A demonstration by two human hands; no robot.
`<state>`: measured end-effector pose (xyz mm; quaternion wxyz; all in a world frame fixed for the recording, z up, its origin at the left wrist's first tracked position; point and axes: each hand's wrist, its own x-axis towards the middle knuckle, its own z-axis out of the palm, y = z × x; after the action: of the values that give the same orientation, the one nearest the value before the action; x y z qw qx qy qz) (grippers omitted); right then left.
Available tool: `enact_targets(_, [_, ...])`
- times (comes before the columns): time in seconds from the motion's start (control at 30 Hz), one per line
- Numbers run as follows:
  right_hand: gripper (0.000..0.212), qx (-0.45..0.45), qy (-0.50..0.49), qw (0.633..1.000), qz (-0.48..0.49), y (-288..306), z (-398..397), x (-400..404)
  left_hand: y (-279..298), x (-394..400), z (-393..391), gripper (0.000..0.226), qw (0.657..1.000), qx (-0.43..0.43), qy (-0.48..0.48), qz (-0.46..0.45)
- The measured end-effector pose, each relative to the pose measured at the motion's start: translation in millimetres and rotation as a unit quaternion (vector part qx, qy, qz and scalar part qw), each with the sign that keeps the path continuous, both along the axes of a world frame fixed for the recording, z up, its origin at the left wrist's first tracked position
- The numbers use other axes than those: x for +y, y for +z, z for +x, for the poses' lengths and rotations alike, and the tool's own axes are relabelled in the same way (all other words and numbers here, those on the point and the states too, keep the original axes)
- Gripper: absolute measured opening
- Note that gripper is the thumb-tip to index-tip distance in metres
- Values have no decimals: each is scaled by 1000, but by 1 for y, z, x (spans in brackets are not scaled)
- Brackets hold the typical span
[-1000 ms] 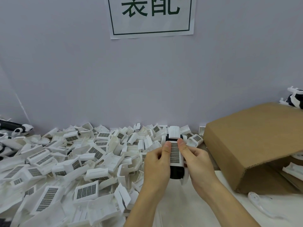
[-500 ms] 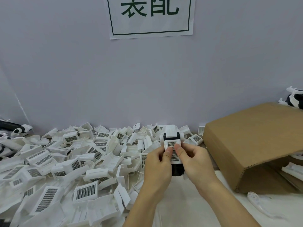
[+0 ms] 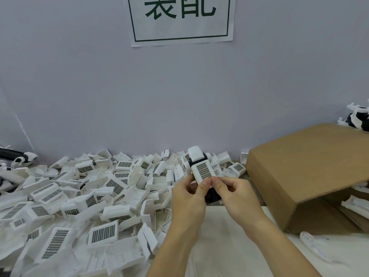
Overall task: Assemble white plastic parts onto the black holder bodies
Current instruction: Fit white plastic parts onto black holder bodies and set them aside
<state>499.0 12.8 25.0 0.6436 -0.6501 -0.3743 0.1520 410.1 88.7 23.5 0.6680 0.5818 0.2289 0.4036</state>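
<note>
Thumbs now at the near edge of the white grille part (image 3: 203, 171), down from its middle a moment ago; more grille showing, part tilted slightly right. Probably seated on the black holder body (image 3: 212, 194), snap not confirmed. Held above the pile of white parts (image 3: 83, 198), left of the cardboard box (image 3: 307, 168). Left hand (image 3: 189, 198) and right hand (image 3: 237, 194) both gripping the assembly, thumb tips touching at the part's lower edge, other fingers curled behind the body, mostly hidden. White cap (image 3: 196, 153) projecting beyond the fingers.
</note>
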Motion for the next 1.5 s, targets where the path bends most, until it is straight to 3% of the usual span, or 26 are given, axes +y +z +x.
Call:
enact_targets(0.17, [12, -93, -85, 992, 11, 0, -14, 9, 1, 5, -3, 25, 992, -48, 20, -114])
enact_targets(0.33, [37, -174, -28, 984, -3, -8, -19, 10, 7, 5, -4, 55, 981, -78, 41, -171])
enact_targets(0.43, [48, -197, -72, 977, -42, -13, -12, 9, 7, 5, -5, 47, 980, -75, 13, -186])
enact_targets(0.53, [34, -138, -127, 982, -16, -10, -9, 7, 9, 4, -4, 36, 986, -67, 25, -151])
enact_targets(0.67, [17, -33, -171, 985, 11, -5, 0, 3, 14, 13, -9, 28, 979, -83, 169, -72])
enact_targets(0.77, [42, 36, -154, 987, 14, -1, 8, -2, 17, 22, -18, 21, 973, -75, 216, -25])
enact_targets(0.83, [52, 117, -126, 985, 26, 6, 11, -5, 18, 24, -20, 20, 979, -70, 190, -27])
enact_targets(1.0, [45, 279, 44, 959, 9, 12, 2, -6, 18, 25, -20, 21, 995, -58, 44, -64])
enact_targets(1.3, [45, 318, 102, 942, 1, 11, 1, -6, 15, 30, -19, 16, 994, -56, 52, -72])
enact_targets(1.37, [39, 321, 114, 940, 17, 11, 1, -6, 16, 29, -19, 9, 989, -85, 46, -116])
enact_targets(1.5, [37, 317, 132, 935, 90, 9, 3, -9, 18, 32, -22, 21, 985, -105, 32, -135])
